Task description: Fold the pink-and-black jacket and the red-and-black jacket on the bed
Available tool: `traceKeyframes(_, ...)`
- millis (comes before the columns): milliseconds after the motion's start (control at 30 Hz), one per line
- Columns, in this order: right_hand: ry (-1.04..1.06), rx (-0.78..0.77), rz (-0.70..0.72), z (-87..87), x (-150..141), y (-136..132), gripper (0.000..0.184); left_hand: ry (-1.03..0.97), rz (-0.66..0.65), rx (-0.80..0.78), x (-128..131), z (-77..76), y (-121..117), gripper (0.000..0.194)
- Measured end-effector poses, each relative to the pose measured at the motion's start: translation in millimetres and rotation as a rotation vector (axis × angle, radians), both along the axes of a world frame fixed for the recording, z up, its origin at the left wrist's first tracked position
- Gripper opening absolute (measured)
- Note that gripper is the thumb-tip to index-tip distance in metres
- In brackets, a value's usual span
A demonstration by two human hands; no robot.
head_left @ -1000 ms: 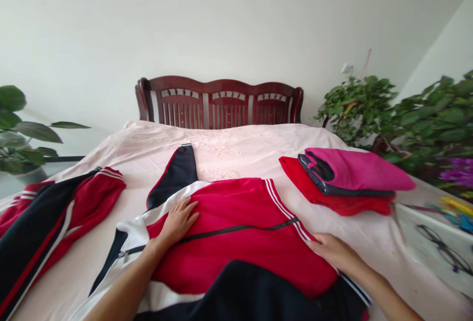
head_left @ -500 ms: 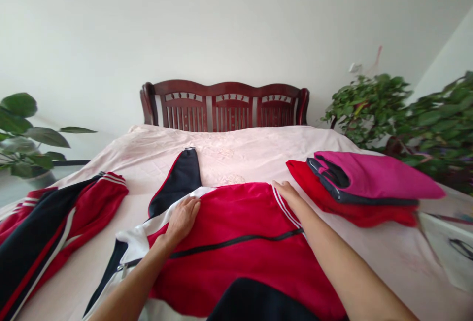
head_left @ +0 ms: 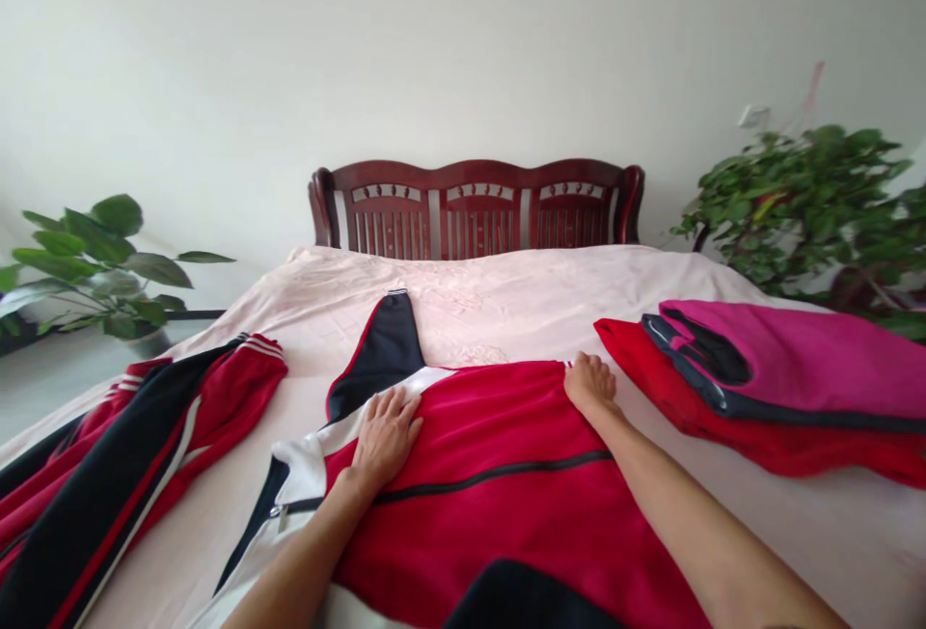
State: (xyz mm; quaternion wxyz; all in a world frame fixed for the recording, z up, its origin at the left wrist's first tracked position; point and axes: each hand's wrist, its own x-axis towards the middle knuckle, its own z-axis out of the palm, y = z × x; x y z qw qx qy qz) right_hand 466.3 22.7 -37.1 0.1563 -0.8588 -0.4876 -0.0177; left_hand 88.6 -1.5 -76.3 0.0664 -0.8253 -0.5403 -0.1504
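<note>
A red jacket (head_left: 499, 426) with a white collar, dark sleeves and a black front zip lies spread on the bed, its collar to the left. My left hand (head_left: 389, 431) rests flat on its upper chest near the white shoulder, fingers stretched out. At the far right corner, by the striped hem, my right hand (head_left: 591, 383) is closed on the jacket's edge. One dark sleeve (head_left: 376, 349) points away toward the headboard. Another dark part of the jacket (head_left: 521, 600) shows at the bottom edge of the view.
Left of the jacket lie red and dark striped clothes (head_left: 108, 484). Folded garments in pink, dark grey and red form a stack (head_left: 803, 359) on the right. A wooden headboard (head_left: 477, 209) stands behind the pink bedsheet (head_left: 550, 296). Potted plants (head_left: 803, 205) flank the bed.
The view has turned slightly left, so everything sits further right. My right hand has curled closed at the hem corner, where its fingers were more extended. My left hand stays on the chest.
</note>
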Motion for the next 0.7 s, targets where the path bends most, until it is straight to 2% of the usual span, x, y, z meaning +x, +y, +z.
traceKeyframes(67,-0.061,0.044,0.139,-0.8,-24.3,-11.6,0.048,-0.012,0.021,0.023,0.1,2.8,-7.7,0.043)
traceKeyframes(167,-0.144,0.049,0.496,-14.2,-54.8,-36.7,0.054,-0.019,0.081,0.033,-12.0,1.4,-19.3,0.046)
traceKeyframes(233,-0.182,0.018,0.697,-27.5,-60.5,-51.4,0.057,-0.007,0.156,0.010,-29.6,-1.9,-26.2,0.050)
traceKeyframes(267,-0.188,-0.001,0.740,-33.5,-58.3,-56.4,0.058,0.002,0.193,-0.007,-40.4,-3.4,-29.3,0.053)
traceKeyframes(333,-0.186,-0.022,0.729,-41.1,-47.9,-60.8,0.060,0.028,0.255,-0.037,-62.8,-5.1,-34.3,0.055)
traceKeyframes(433,-0.155,-0.035,0.648,-38.1,-33.8,-58.3,0.062,0.074,0.321,-0.060,-88.9,-3.1,-38.9,0.053)
traceKeyframes(567,-0.066,-0.106,0.632,-16.4,-35.1,-62.3,0.060,0.090,0.393,-0.069,-100.4,3.6,-41.8,0.051)
traceKeyframes(633,-0.044,-0.129,0.641,-2.8,-37.4,-77.5,0.056,0.084,0.412,-0.065,-99.5,7.2,-45.5,0.049)
traceKeyframes(700,0.012,-0.135,0.692,11.8,-38.0,-105.8,0.052,0.074,0.396,-0.047,-96.3,11.9,-54.9,0.045)
